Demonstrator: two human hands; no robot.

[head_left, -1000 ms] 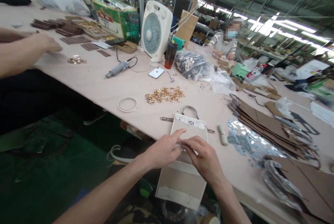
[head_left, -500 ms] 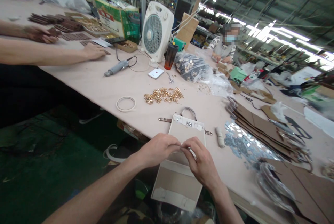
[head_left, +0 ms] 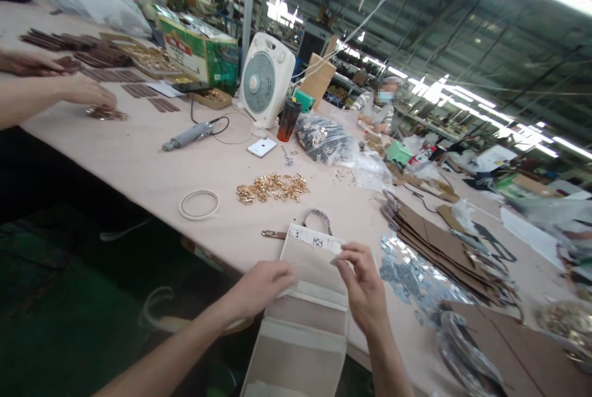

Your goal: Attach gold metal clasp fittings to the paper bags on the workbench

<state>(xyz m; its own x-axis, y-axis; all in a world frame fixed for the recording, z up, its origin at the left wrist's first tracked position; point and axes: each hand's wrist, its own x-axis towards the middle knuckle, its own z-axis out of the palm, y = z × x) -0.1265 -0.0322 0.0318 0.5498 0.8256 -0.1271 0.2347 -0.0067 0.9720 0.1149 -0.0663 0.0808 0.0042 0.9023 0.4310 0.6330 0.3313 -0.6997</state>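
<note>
A long beige bag panel [head_left: 319,270] lies over the table's front edge, its lower part hanging toward me. At its far end are a white strip with small metal fittings, a looped handle [head_left: 317,219] and a brown strap tab [head_left: 272,234] with a metal piece. My left hand [head_left: 263,286] is closed at the panel's left edge, fingers pressed together; what they hold is too small to make out. Over the panel's right edge, my right hand [head_left: 363,283] has thumb and forefinger in a pinch, its contents unclear.
Gold metal fittings [head_left: 272,187] lie in a pile beyond the panel, with a tape roll [head_left: 198,204] to their left. Silvery pieces [head_left: 411,270] and stacked brown panels [head_left: 439,240] are at right. A grey power tool [head_left: 187,137], phone and fan [head_left: 266,79] stand farther back. A co-worker's hands [head_left: 87,92] work at left.
My hands have moved apart from where they met over the panel, left hand to the left, right hand rightward. The view has shifted right. The co-worker's near hand now rests on a small pile.
</note>
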